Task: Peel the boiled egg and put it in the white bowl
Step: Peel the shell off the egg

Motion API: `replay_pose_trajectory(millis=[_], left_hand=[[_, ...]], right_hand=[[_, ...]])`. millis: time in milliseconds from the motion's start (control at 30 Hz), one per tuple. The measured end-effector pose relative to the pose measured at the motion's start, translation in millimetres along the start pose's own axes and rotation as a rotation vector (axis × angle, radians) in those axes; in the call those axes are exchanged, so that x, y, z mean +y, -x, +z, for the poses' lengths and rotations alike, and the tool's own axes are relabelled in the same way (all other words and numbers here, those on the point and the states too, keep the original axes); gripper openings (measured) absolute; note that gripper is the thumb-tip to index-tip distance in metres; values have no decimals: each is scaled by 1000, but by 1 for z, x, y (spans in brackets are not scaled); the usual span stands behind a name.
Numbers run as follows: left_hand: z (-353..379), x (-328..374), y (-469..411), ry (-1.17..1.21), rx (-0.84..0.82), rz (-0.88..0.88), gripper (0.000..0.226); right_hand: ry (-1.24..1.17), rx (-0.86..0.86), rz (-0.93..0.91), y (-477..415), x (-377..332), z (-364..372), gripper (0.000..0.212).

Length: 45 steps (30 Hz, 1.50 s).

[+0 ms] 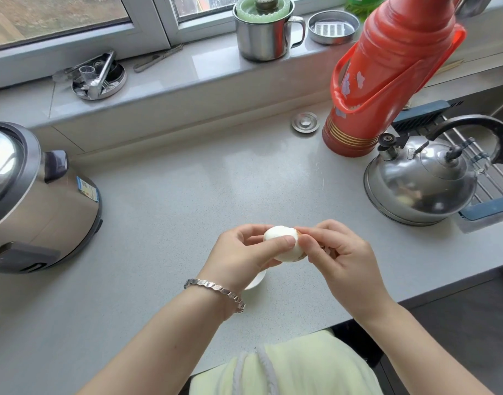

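Grey kitchen counter (187, 181) under a window; left hand (241, 252) and right hand (336, 252) both pinch the egg (279, 233) above the bowl (256, 280)

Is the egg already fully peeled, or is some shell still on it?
Partly peeled. The egg is mostly bare white, but brown shell remains at its right end, where the right hand picks. The left hand holds it.

Red thermos (387, 67) with pale flowers, white egg (280, 235), grey speckled counter (202, 181)

Cooker (36, 201) left, kettle (421, 181) right (thermos (387, 78) behind) on counter (202, 181).
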<state>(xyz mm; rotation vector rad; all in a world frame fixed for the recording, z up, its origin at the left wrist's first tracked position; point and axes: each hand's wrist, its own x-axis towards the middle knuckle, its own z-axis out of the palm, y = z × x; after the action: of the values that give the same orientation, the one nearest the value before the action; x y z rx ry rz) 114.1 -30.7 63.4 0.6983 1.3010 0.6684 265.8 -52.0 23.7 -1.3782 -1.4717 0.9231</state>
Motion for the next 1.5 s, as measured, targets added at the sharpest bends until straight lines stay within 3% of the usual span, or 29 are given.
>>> replay_pose_trajectory(millis=[100,233,400,533,767,900,1033,1167,1400,1500], left_hand=[[1,0,1,9,15,24,21],[2,-1,3,20,7,60,34],[2,1,6,78,-46,81,38],[1,1,6,104,-69,97,41],[0,2,5,30,-79,118,39],[2,2,5,25,-28,110,39],[3,1,6,3,34,105,37],[4,1,7,-6,46,108,36],[3,3,6,95,-64,118,42],[3,3,6,135,-101,120,40]], right_hand=[[74,39,-96,1,-1,2,42],[83,105,-73,-1,-5,3,27],[-464,101,417,-8,-17,-1,24],[-668,24,546,-10,-18,-8,19],[-518,-127,458,-6,-21,-13,14],[-368,-99,352,-6,-26,-11,21],[-108,-50,205,-3,-20,-4,6],[-36,11,144,-1,-17,0,16],[-532,0,500,-6,-18,-5,25],[-609,-43,503,-6,-17,-7,18]])
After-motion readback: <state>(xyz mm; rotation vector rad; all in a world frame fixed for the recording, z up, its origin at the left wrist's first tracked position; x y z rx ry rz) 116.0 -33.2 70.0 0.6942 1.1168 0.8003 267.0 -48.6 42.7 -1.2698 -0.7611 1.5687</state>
